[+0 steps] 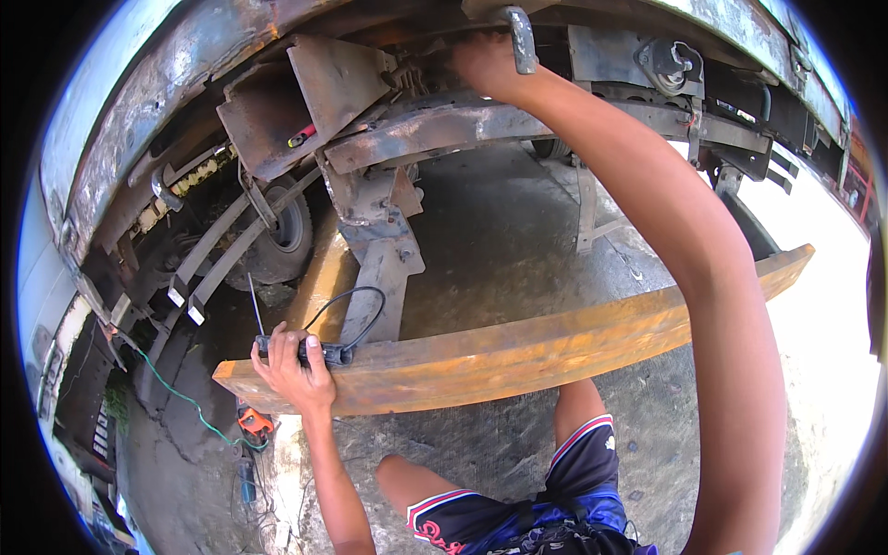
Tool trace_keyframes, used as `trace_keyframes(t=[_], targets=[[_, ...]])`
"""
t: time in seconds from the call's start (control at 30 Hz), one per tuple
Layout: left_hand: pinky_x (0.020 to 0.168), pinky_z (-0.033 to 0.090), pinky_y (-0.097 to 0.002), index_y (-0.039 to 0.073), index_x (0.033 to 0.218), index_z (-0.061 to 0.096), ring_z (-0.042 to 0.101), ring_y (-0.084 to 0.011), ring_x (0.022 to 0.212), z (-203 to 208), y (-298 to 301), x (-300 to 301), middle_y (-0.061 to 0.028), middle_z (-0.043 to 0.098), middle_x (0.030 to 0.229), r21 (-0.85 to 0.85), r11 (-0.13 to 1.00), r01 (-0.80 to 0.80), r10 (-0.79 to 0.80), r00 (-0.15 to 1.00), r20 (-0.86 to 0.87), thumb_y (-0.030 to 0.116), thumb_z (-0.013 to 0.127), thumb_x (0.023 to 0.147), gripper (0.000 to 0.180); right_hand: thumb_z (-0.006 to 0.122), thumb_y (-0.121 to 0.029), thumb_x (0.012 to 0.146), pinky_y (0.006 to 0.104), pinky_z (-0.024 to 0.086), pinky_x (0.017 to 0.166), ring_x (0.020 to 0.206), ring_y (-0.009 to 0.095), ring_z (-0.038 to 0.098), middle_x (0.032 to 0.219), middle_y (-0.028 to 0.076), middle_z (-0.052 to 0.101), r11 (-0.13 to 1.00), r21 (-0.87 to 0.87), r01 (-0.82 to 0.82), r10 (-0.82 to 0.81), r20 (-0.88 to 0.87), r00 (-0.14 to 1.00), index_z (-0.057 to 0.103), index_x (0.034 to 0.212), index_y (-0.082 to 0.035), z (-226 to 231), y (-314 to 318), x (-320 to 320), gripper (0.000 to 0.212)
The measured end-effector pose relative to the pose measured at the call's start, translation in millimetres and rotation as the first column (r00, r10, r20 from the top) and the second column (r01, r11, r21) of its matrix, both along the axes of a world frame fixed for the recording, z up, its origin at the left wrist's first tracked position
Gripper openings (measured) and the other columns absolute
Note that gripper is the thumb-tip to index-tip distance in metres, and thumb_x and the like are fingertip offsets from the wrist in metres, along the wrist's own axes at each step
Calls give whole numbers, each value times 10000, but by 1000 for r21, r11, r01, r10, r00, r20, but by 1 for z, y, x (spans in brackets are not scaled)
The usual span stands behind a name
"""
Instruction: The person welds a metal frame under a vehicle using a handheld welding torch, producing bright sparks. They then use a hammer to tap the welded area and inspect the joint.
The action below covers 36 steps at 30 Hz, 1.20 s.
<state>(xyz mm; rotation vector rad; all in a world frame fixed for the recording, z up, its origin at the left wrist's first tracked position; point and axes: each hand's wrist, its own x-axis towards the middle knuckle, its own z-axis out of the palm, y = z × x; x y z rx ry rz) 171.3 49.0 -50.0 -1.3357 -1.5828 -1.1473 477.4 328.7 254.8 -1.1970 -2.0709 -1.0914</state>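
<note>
My left hand (298,372) is closed around a black welding electrode holder (339,354), resting on the left part of a long rusty steel beam (518,356). A thin welding rod (255,303) points up from the holder, and its black cable (381,310) loops to the right. My right hand (490,69) reaches high into the vehicle's underside, beside a grey steel hook (524,42). Its fingers are in shadow among the frame parts, so their grip is hidden. Below it runs a worn steel crossmember (444,129).
An open steel bracket (338,88) hangs left of my right hand, with a small red-and-yellow item (302,136) in it. A wheel (287,222) stands behind leaf springs (217,254). On the floor lie an orange tool (254,424) and a green cord (190,402).
</note>
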Motion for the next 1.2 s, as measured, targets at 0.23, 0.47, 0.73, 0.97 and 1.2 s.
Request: trace_keyframes(t=[0.23,0.47,0.73,0.97,1.2], targets=[[1240,246,-557,80,917,699,681,-309,1203,-2,4,2,-95,733,1005,16,1000,16,-16,1000,-4,309,621,986,252,614,-324,1087,474,649,638,759,385,773,948,217,770,908,-265,-324,215,-368,905,695,1134,25,26,54,-12,362],[1240,237,-554,81,895,681,681,-315,1199,-4,4,-1,-99,727,997,7,1000,1,-1,1000,0,341,588,994,293,617,-306,1084,467,653,638,763,377,770,953,215,766,501,-184,-846,274,-893,357,692,1134,25,12,97,-23,344],[1238,226,-542,75,865,654,689,-335,1178,0,3,2,-100,709,958,6,1000,-7,7,1000,9,350,535,1013,333,620,-286,1081,459,656,639,768,367,766,958,214,762,132,215,-968,-88,-970,-228,687,1133,26,19,118,-76,323],[1236,229,-540,73,868,661,695,-334,1179,-3,4,-1,-95,720,966,21,1000,3,-3,1000,4,367,521,1037,367,623,-268,1078,453,660,640,772,358,763,962,213,758,86,221,-971,-125,-965,-231,683,1132,27,16,120,-78,306],[1241,222,-543,73,876,661,700,-328,1176,-1,6,2,-85,721,960,19,1000,10,-10,1000,-9,376,525,1044,372,625,-250,1075,446,663,640,776,350,760,967,212,754,65,226,-972,-125,-965,-232,680,1131,27,15,122,-68,288]])
